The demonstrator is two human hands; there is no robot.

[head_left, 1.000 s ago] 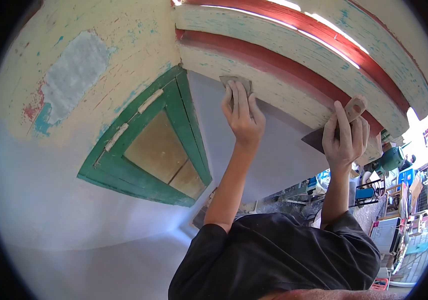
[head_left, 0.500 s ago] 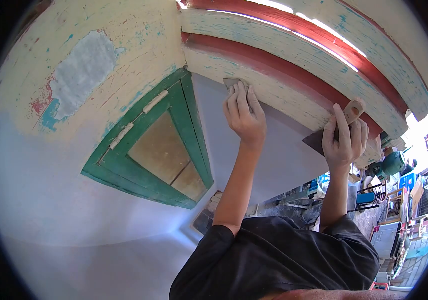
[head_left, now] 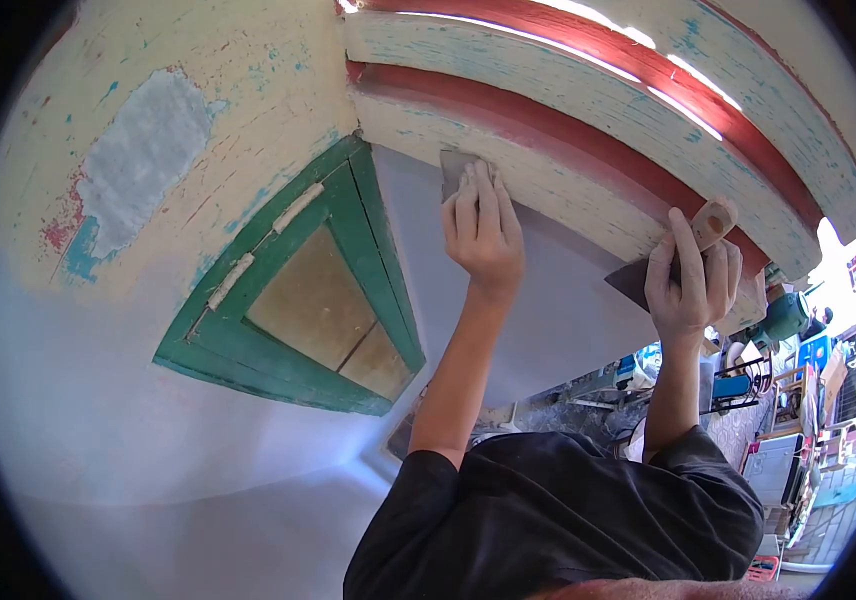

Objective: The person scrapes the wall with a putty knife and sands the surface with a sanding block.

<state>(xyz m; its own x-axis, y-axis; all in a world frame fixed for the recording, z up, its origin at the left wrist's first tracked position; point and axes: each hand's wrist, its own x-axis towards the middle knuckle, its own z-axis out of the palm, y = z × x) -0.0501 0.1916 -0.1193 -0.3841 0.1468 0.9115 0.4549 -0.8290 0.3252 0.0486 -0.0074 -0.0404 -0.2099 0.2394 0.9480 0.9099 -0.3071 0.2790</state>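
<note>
Head view: left hand point(head_left: 483, 232) flat, pressing one sandpaper piece point(head_left: 454, 167); right hand point(head_left: 690, 280) gripping one scraper point(head_left: 700, 232).

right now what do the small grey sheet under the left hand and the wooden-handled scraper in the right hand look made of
The small grey sheet looks like sandpaper: thin, matte, pressed flat by the left hand on the flaking cream board. The wooden-handled scraper in the right hand seems to have a pale bare wood grip and a dark, probably metal, blade.
</note>
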